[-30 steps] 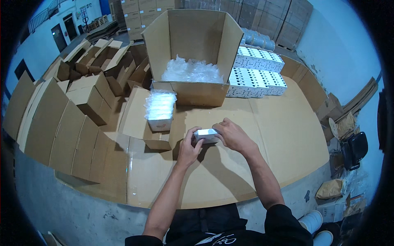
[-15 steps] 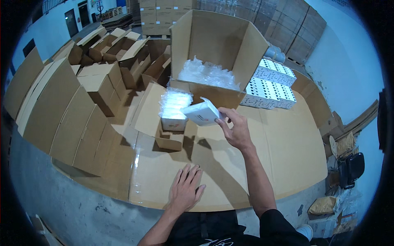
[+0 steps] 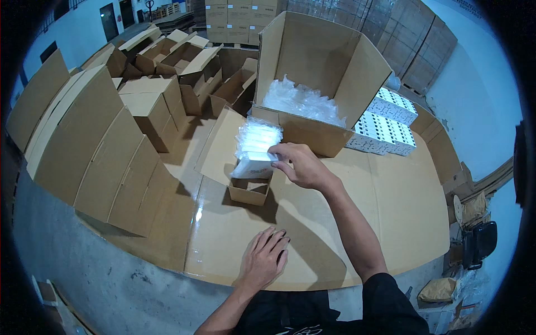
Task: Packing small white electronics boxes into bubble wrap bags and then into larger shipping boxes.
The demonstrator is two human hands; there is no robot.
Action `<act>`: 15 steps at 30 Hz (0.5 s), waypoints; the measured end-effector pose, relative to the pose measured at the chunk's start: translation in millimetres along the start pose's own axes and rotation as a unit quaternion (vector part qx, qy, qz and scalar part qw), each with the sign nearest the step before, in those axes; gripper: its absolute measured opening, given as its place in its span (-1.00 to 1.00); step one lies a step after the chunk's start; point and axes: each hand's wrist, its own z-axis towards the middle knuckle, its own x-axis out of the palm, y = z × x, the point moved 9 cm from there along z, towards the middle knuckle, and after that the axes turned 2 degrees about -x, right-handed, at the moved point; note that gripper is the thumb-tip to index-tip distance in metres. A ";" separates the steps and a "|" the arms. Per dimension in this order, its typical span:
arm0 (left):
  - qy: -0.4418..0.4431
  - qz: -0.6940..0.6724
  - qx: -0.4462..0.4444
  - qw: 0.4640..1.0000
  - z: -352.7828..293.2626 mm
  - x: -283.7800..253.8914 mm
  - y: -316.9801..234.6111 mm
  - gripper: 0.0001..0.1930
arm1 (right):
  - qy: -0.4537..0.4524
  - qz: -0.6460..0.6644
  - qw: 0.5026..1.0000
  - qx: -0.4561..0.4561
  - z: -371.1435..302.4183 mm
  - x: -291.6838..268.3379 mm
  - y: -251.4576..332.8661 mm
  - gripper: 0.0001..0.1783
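My right hand pinches the right edge of a flat white box in clear plastic wrap. The box is tilted over the front part of a small open cardboard carton. Behind it in that carton stands a row of similar wrapped white boxes, their loose plastic sticking up. My left hand lies flat with fingers stretched on the cardboard-covered table, near its front edge, holding nothing.
A large open carton holds a heap of clear plastic bags. Right of it are stacked white boxes with dark squares. Several open empty cartons crowd the left back, with folded cardboard at the left. A black chair stands at the right.
My right hand has carried the wrapped white box leftward and down to the small carton. My left hand stays flat on the table. The whole view has shifted slightly.
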 end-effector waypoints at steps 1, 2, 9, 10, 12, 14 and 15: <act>-0.004 -0.002 0.002 1.000 0.0 -0.6 0.0 -0.66 | 0.023 -0.018 1.000 -0.010 4.1 4.0 2.2 -0.66; -0.008 -0.003 0.003 1.000 -0.2 -1.4 -0.2 -0.67 | 0.047 -0.037 0.998 -0.020 6.8 8.9 5.2 -0.66; -0.006 -0.001 0.001 1.000 0.5 -1.0 0.4 -0.66 | 0.088 -0.128 0.988 -0.027 11.6 38.2 13.0 -0.76; -0.007 -0.003 0.002 1.000 0.9 -1.7 -0.1 -0.66 | 0.072 -0.140 0.987 -0.028 10.7 39.3 11.1 -0.76; -0.008 -0.005 0.004 1.000 1.0 -2.0 -0.5 -0.65 | 0.057 -0.153 0.986 -0.027 8.9 43.4 9.2 -0.77; -0.009 -0.010 0.000 1.000 0.5 -1.8 0.7 -0.64 | 0.007 -0.161 0.987 -0.013 8.0 40.7 8.0 -0.76; -0.009 -0.010 0.000 1.000 0.4 -1.6 1.0 -0.64 | 0.007 -0.161 0.987 -0.013 8.0 41.5 11.3 -0.76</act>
